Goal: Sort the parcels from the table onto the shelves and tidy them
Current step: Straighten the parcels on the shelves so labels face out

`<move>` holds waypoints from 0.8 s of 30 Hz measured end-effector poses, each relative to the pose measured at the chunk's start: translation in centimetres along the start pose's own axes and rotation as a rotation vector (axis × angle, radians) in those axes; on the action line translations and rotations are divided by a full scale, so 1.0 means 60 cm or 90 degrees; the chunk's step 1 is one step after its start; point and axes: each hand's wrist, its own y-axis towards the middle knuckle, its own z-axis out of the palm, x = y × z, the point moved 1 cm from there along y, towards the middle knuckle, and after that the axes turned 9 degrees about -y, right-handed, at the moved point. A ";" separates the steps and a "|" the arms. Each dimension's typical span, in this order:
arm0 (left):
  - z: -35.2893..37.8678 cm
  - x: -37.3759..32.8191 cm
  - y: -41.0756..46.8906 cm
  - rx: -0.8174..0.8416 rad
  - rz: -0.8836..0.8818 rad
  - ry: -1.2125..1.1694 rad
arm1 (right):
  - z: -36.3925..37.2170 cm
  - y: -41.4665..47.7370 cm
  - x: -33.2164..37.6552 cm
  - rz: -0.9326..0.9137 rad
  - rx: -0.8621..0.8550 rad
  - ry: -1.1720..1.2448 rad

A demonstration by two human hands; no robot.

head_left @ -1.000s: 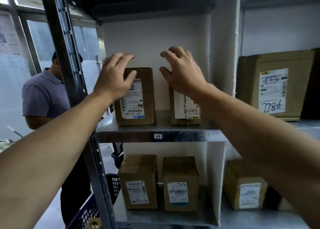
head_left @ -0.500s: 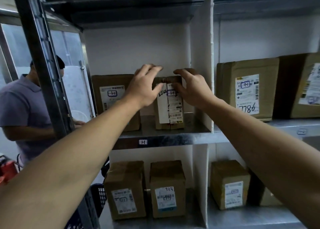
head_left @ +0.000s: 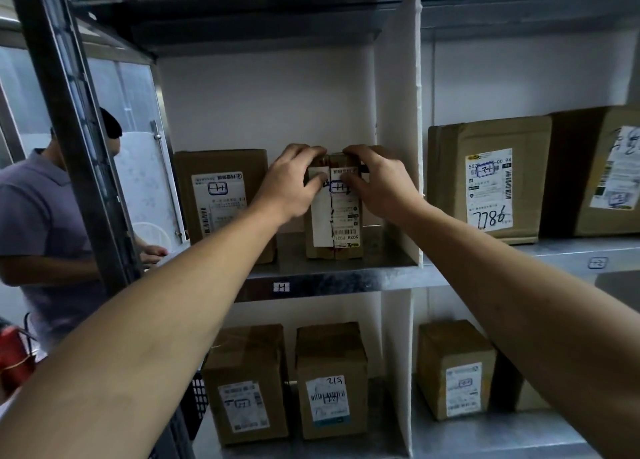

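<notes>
Cardboard parcel (head_left: 334,230) marked "502B" is standing near the shelf's (head_left: 346,278) front edge; my left hand (head_left: 291,184) and right hand (head_left: 377,184) are gripping its top corners, open room either side.

Both hands are gripping a narrow upright parcel (head_left: 334,223) standing on the metal shelf (head_left: 346,278), the left hand (head_left: 294,184) clasping its upper left side, the right hand (head_left: 377,184) its upper right. A wider parcel (head_left: 221,195) is standing nearer the shelf's left edge.

One head-worn view faces forward, close to the metal shelves (head_left: 332,280). It looks level at the middle shelf. Both forearms reach in from below.
</notes>
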 end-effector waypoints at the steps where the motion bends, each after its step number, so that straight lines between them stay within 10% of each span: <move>1: 0.000 0.002 -0.001 -0.004 -0.001 -0.004 | 0.001 0.000 -0.001 0.003 0.003 0.003; 24: -0.173 0.041 -0.048 -0.117 0.075 0.216 | 0.021 0.028 0.132 -0.216 -0.103 -0.293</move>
